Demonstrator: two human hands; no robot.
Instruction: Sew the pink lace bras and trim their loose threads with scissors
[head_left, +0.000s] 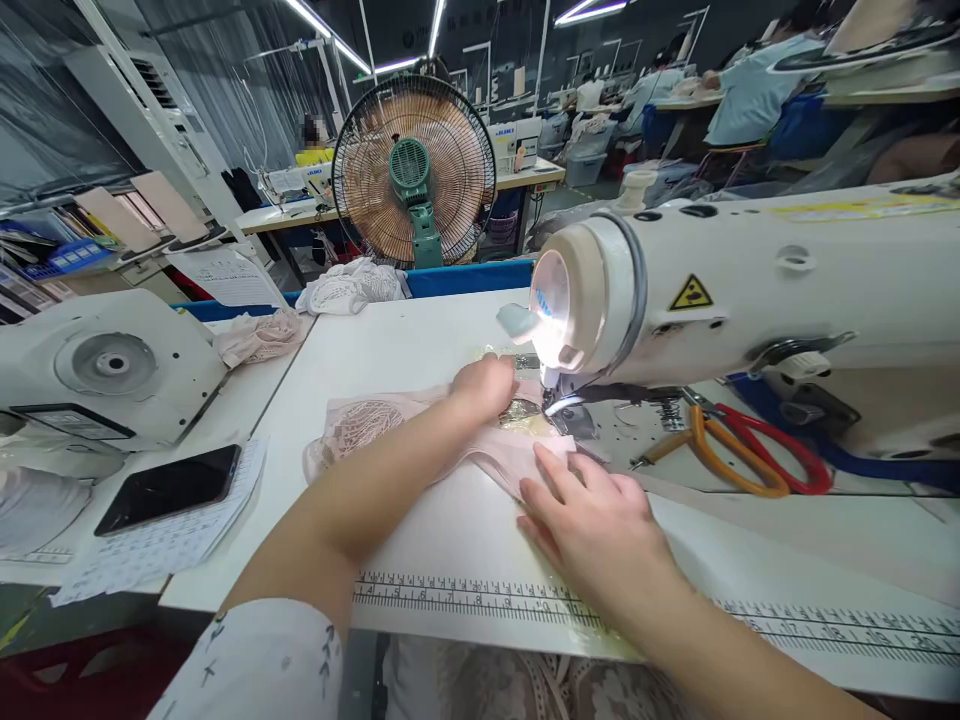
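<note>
Pale pink fabric [506, 455] extends leftward from beneath the right hand [592, 505].

Across the middle of the pale pink fabric [517, 458] goes the left forearm [375, 490], covering part of it, and over at the needle the fine detail is too small to make out beneath the glaring lamp [551, 300]! The big sewing machine [750, 275] runs off the right edge, the white machine [112, 370] off the left, while the phone [171, 488] covers part of a sheet [165, 560] whose marks are too small to read.
</note>
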